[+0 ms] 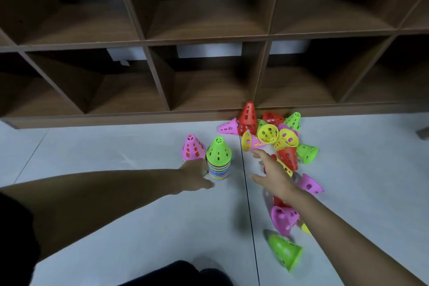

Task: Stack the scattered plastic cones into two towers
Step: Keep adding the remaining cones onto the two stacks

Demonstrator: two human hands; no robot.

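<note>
Two towers of cones stand side by side on the pale floor: one topped by a pink cone point(192, 147), the other by a green cone point(219, 151) over many coloured rims. My left hand point(196, 175) rests against the base of the towers; whether it grips them is hidden. My right hand point(272, 172) is open, fingers spread, reaching toward a heap of scattered cones point(270, 133) in red, yellow, pink and green. Loose cones lie under and beside my right arm: a pink cone point(284, 218) and a green cone point(285, 251).
A dark wooden cubby shelf point(209, 42) runs along the back, its base touching the cone heap. A dark floor seam point(248, 193) runs between the towers and the heap. My dark-clothed knee point(185, 274) is at the bottom edge.
</note>
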